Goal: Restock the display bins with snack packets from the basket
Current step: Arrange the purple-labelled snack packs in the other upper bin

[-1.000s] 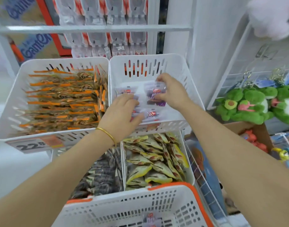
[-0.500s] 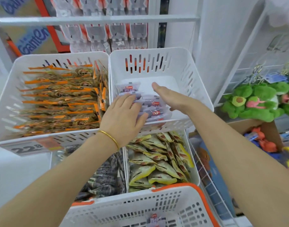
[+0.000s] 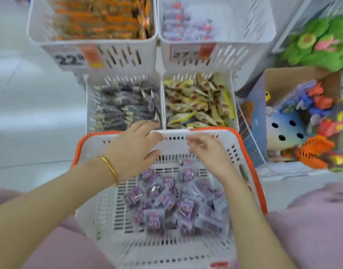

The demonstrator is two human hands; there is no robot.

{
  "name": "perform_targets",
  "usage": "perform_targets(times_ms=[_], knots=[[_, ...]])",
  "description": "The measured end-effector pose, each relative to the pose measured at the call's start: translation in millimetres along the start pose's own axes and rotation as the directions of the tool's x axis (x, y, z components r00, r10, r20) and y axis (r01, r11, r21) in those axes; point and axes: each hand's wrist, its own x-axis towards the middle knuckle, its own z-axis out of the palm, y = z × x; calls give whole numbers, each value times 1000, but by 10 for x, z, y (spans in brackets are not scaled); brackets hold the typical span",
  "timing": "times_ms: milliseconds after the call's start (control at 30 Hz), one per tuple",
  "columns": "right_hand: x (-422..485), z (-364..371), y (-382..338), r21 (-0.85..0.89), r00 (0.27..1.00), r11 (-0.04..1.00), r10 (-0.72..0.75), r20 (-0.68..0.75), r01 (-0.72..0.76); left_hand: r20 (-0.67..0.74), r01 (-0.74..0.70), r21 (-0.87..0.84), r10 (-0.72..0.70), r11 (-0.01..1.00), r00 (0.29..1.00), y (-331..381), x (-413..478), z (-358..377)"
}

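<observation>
From my remote seat, both hands hang over the white basket (image 3: 100, 191) with the orange rim that fills the lower centre of the frame. The left hand (image 3: 132, 150), a gold bangle (image 3: 109, 167) on its wrist, is spread open with fingers loosely extended across the basket's far rim, gripping nothing. The right hand (image 3: 207, 152) sits just beside it at the same rim, fingers curled inward; motion blur smears it, and I cannot tell whether it pinches anything. Below the hands, a heap of purple snack packets (image 3: 174, 206) lies on the basket floor, bunched toward the right of centre.

Above the basket, four white display bins stand in two rows. The upper-right bin (image 3: 250, 22) holds a few clear packets with red labels (image 3: 184, 24) against its left side, the rest of its floor bare. The upper-left bin (image 3: 38, 35) is packed with orange packets (image 3: 100, 18). In the middle row, the left bin (image 3: 91, 105) carries dark grey packets (image 3: 124, 107) and the right bin (image 3: 234, 113) yellow-green ones (image 3: 197, 100). Price labels (image 3: 77, 57) front the two upper bins. At the right edge of the frame, green plush toys (image 3: 320, 41) sit above a cardboard box (image 3: 295, 74) of bright plastic toys.
</observation>
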Motion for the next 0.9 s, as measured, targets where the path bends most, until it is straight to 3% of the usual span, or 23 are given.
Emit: perform_targets(times_ms=[200,333,467,533,733,800,900], knots=[[-31,674,1156,-188,916,907,335,-219,-377,129,51,34,-55,998,990,74,-219,221],[287,823,1419,-102,885,893,408,-226,-438,221,55,94,-75,994,972,27,-257,290],[613,888,1690,28,861,878,475,-183,-479,167,41,42,-48,998,985,-57,-219,344],[648,918,1816,-10,853,863,498,-157,-505,134,28,39,-33,999,990,-91,-191,366],[559,836,1726,-69,920,921,374,-116,-383,247,92,13,-92,996,965,-59,-116,423],[473,748,1524,-49,946,951,299,-128,-307,305,94,33,-99,995,947,-54,-74,409],[341,538,1073,61,970,980,197,-144,-190,291,161,-88,-129,983,948,-55,-10,382]])
